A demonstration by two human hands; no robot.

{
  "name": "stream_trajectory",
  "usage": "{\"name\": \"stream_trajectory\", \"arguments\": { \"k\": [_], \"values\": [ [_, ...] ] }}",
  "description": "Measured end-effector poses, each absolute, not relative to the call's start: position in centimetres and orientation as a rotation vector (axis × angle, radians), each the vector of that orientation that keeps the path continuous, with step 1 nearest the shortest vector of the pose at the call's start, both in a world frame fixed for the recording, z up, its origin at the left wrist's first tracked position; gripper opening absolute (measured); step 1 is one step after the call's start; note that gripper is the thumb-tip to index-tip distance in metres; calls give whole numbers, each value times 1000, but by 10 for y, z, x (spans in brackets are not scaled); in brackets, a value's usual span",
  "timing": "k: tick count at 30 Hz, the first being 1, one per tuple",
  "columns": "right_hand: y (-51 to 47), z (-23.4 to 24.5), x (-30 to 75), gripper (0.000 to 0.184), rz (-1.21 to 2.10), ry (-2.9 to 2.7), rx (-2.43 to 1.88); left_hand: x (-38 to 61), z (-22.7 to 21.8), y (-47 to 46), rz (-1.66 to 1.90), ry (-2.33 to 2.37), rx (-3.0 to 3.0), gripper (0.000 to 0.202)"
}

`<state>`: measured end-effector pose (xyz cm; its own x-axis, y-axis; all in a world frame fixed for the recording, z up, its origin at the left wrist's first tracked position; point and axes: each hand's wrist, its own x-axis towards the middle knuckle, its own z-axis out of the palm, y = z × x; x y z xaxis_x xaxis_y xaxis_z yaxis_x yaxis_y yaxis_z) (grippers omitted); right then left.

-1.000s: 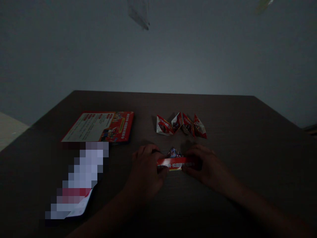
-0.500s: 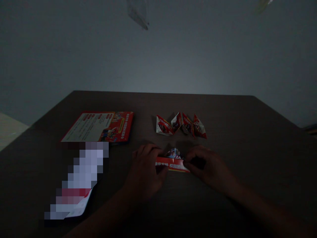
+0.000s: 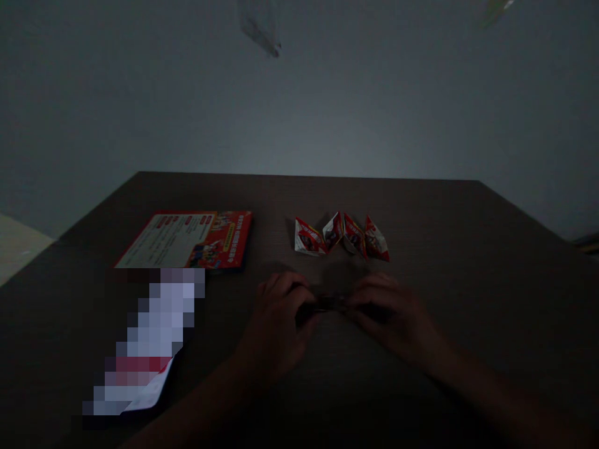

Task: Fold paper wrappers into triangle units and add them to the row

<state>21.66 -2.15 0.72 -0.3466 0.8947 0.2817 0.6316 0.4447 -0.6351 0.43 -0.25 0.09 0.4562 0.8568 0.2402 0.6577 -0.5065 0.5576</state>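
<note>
Between my two hands is a piece of folded printed paper (image 3: 330, 304), now seen as a thin dark edge. My left hand (image 3: 283, 321) pinches its left end, and my right hand (image 3: 390, 315) pinches the right end. Fingers hide much of the paper. Just beyond them stand several red and white folded paper pieces (image 3: 354, 236), set in a zigzag row on the table.
At the left lies a stack of red printed sheets (image 3: 229, 240) with a white text panel. Nearer to me is a phone-like flat bright thing (image 3: 147, 399), mostly pixelated. The dark table (image 3: 449, 249) meets a grey wall (image 3: 374, 112).
The paper in my hands has turned or folded so its red lettered face no longer shows. Both hands stay in nearly the same place, and the zigzag paper row has not moved.
</note>
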Motion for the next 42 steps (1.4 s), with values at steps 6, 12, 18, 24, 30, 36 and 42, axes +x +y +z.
{"name": "stream_trajectory", "arguments": {
  "k": [6, 12, 18, 24, 30, 36, 42],
  "values": [
    [-21, 7, 221, 13, 384, -2185, -1264, 4, 2, -2, 691, 1251, 2319, 15],
    [-21, 9, 222, 15, 348, -2223, -1300, 1, 1, -1, 633, 1215, 2311, 26],
    [-20, 9, 224, 17, 375, -2269, -1341, -1, 1, 0, 610, 1220, 2307, 35],
    [-18, 3, 226, 18, 398, -2255, -1305, -1, 2, 0, 596, 1213, 2297, 35],
    [-19, 2, 225, 22, 407, -2262, -1288, -1, 1, 1, 586, 1193, 2297, 36],
    [-20, 5, 223, 23, 446, -2275, -1240, -1, 1, 1, 584, 1181, 2306, 39],
    [-21, 7, 221, 14, 489, -2292, -1244, -1, 0, 1, 572, 1151, 2300, 38]
  ]
}}
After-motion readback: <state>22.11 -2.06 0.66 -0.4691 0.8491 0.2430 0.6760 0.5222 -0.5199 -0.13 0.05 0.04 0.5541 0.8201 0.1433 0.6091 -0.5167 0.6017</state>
